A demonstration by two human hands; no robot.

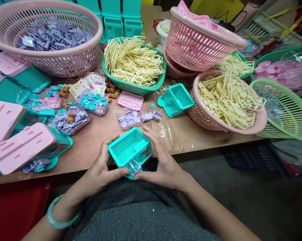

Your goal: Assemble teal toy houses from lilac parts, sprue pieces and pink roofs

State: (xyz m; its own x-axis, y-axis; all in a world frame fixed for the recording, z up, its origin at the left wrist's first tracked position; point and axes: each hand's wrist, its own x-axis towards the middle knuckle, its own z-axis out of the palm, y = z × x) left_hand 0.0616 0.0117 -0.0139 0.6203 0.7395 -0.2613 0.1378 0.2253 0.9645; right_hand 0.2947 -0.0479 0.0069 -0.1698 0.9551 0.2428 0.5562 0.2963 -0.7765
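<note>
At the counter (pixel 95 147) edge, both hands cradle a teal box (pixel 129 151), left hand (pixel 102 169) on one side, right hand (pixel 163 164) on the other, fingertips pinching a lilac piece (pixel 134 167) at its near rim.

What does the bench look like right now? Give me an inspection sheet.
Surface: brown wooden table, crowded.
Job's things: open teal plastic box with small lilac plastic piece at its near edge.
Clutter: pink basket of lilac parts; green basket of cream plastic frames; spare teal box; pink-lidded cases.
Grippers: left hand and right hand both grip the box.
Cables: nothing seen.
Surroundings: grey floor.
</note>
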